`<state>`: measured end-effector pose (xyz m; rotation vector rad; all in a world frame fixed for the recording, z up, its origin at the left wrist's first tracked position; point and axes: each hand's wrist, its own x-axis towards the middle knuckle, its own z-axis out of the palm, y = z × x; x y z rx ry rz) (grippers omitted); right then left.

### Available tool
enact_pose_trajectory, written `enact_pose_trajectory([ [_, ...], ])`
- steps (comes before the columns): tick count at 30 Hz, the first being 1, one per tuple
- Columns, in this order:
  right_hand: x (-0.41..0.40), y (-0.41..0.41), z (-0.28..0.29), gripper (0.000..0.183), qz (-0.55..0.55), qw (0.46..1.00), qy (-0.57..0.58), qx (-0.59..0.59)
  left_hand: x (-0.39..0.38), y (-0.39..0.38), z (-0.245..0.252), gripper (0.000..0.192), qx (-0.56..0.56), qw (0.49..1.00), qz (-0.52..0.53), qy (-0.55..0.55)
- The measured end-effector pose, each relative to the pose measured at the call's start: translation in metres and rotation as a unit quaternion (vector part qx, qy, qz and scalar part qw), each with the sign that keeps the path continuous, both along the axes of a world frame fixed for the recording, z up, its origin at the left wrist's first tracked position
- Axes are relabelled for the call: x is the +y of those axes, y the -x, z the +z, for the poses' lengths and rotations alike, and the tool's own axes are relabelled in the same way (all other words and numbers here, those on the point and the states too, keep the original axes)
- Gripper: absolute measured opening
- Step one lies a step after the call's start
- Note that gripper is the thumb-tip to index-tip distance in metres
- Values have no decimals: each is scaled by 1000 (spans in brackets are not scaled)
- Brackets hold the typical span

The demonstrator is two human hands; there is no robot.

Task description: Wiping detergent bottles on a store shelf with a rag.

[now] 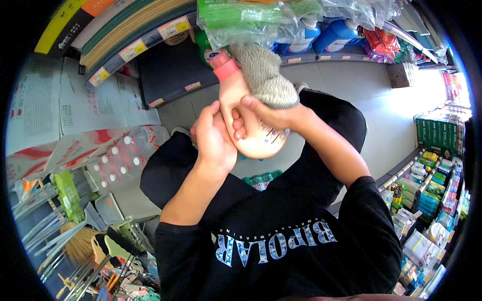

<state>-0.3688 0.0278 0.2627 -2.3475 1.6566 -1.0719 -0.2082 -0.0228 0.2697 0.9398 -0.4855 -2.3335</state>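
A peach-coloured plastic bottle (260, 139) with a pink cap (223, 66) is tilted between my two hands above my lap, cap towards the shelf. My left hand (216, 141) grips it from the left, thumb up along its side. Fingertips show through the opening of the bottle's handle; which hand they belong to, I cannot tell. My right hand (276, 113) holds a fluffy grey cloth (265, 73) against the bottle's right side, its thumb lying on the bottle. The cloth hides most of the right fingers. Dark printing marks the bottle's lower part.
Ahead stands a low shelf (173, 75) with price tags and blue bottles (335, 35). At left are cartons (90, 94), shrink-wrapped bottles (122, 160) and brooms (77, 240). Packaged goods (425, 188) fill shelves at right. A green-topped pack (261, 180) lies between my legs.
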Motion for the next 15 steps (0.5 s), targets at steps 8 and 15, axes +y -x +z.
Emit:
enact_pose_trajectory([
  [8,26,-26,3,84,165,977,-130,38,-28,-20,-11,34,25,999,20,-37],
  [15,26,-33,-17,84,134,979,-151,12,-18,-23,-6,30,38,995,81,53],
])
